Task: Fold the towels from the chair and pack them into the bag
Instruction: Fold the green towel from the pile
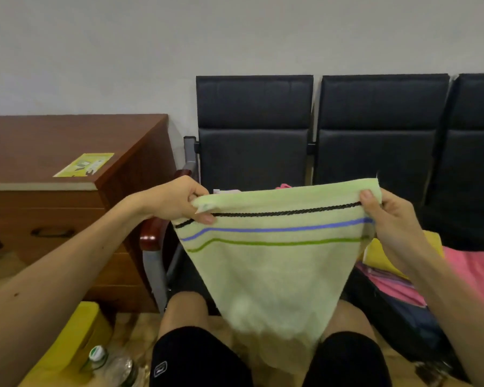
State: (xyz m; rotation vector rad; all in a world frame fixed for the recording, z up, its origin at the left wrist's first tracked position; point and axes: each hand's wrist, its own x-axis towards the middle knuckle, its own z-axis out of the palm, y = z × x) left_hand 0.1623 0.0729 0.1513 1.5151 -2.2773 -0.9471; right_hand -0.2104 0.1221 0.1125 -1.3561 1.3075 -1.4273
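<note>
Pale green towel (black, blue, green stripes) hanging above the knees before the black chair, left hand pinching one top corner, right hand gripping the other.

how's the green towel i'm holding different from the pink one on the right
The green towel hangs in the air, pinched at its top corners by the left hand and right hand; the pink towel lies flat, untouched. The green towel shows black, blue and green stripes; the pink towel's visible part looks plain. Both are soft cloth.
</note>
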